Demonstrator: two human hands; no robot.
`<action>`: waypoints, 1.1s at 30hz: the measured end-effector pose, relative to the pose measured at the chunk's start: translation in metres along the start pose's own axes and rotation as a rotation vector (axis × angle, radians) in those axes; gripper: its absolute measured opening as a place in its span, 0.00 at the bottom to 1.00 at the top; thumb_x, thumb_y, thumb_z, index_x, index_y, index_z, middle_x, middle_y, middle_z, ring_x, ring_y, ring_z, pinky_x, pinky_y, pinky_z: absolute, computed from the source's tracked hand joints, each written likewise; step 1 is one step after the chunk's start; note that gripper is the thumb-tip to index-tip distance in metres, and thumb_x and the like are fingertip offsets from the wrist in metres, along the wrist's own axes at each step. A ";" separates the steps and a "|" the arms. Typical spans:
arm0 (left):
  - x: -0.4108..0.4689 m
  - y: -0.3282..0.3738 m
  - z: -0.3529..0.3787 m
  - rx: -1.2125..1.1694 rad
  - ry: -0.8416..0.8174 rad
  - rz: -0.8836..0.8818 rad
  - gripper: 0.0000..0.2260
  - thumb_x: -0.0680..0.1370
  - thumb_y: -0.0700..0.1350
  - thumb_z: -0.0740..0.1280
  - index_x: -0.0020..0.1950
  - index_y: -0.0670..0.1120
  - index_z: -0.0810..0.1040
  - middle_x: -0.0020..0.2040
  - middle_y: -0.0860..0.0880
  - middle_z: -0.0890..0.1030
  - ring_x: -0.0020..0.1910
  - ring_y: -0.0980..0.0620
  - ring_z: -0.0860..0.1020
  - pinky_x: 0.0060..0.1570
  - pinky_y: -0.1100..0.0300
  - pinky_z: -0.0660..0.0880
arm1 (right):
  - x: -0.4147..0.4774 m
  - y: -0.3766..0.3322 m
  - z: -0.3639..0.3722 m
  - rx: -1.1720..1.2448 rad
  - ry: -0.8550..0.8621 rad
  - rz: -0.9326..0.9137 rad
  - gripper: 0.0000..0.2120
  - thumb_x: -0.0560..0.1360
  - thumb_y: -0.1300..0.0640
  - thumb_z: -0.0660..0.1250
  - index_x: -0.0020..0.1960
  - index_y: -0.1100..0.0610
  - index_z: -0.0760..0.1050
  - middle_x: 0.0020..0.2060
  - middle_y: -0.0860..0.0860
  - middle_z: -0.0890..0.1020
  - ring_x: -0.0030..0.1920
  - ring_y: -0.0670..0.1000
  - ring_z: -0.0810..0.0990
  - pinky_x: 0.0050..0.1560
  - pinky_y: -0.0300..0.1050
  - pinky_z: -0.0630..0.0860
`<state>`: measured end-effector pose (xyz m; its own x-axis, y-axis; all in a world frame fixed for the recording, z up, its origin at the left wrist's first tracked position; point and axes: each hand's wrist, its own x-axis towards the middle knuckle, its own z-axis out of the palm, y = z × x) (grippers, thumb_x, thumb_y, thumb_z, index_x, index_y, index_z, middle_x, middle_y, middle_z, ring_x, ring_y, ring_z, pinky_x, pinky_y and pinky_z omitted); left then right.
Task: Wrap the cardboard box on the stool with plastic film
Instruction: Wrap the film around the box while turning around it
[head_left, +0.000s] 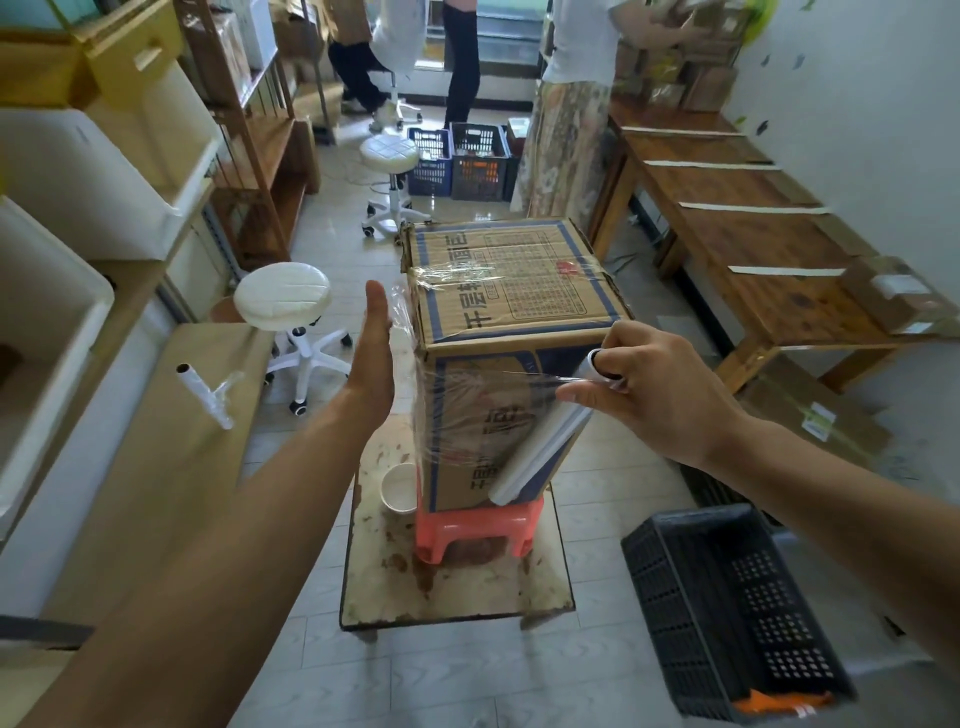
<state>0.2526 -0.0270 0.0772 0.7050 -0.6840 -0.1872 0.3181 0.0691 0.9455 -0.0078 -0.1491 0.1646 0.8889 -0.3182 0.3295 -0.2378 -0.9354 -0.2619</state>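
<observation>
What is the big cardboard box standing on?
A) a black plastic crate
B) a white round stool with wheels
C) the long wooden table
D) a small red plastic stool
D: the tall brown cardboard box sits on a small red plastic stool, which itself stands on a low, stained white table, while the right hand holds the roll of clear plastic film against the box.

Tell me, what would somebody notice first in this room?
Probably the tall cardboard box in the middle, standing on a little red stool and partly covered in shiny plastic film. The right hand holds the film roll against the box, and the left hand is flat and open beside it.
</observation>
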 end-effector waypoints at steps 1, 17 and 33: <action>-0.006 -0.003 -0.005 -0.042 0.106 0.039 0.32 0.81 0.67 0.50 0.80 0.52 0.59 0.79 0.48 0.64 0.77 0.50 0.62 0.77 0.47 0.56 | 0.001 0.000 0.000 0.002 0.001 -0.007 0.20 0.75 0.42 0.69 0.31 0.55 0.73 0.35 0.47 0.72 0.33 0.42 0.70 0.34 0.34 0.65; -0.118 -0.222 0.075 -0.796 0.203 -0.609 0.11 0.80 0.50 0.64 0.56 0.44 0.75 0.51 0.43 0.80 0.43 0.47 0.83 0.49 0.51 0.72 | 0.026 -0.001 -0.001 -0.026 -0.094 -0.154 0.18 0.73 0.38 0.66 0.32 0.47 0.69 0.34 0.45 0.72 0.32 0.41 0.71 0.34 0.37 0.69; -0.117 -0.265 0.158 -0.854 0.259 -0.374 0.12 0.86 0.38 0.41 0.67 0.42 0.58 0.54 0.72 0.77 0.63 0.78 0.69 0.63 0.79 0.58 | 0.025 0.036 -0.027 -0.001 -0.316 -0.411 0.16 0.76 0.39 0.65 0.42 0.50 0.81 0.47 0.43 0.74 0.38 0.43 0.76 0.42 0.44 0.80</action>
<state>-0.0146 -0.0803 -0.1096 0.5496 -0.5950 -0.5864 0.8320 0.4535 0.3197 -0.0052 -0.1949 0.1879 0.9839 0.1373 0.1147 0.1554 -0.9735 -0.1678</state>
